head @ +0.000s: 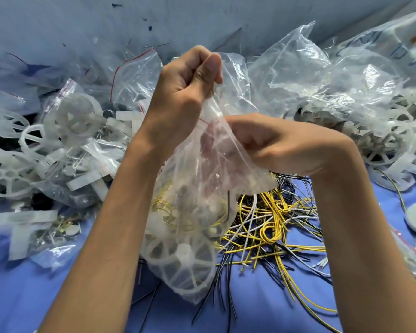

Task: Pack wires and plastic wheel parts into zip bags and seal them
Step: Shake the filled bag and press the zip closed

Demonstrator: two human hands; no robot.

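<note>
A clear zip bag holding a plastic wheel hangs between the forearms. The raised left hand pinches its top and the lower right hand curls round its mouth. Loose wires lie beneath the right hand.

No legible text anywhere, faint blue print on far-right clear bag, too blurred to read

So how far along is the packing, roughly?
Done: filled bags lie on the left. In hand: a zip bag already holding a white wheel and yellow wires, pinched by the left grip and right grip; its seal looks unfinished. Left: the loose wire pile and wheel parts on the right.
</note>
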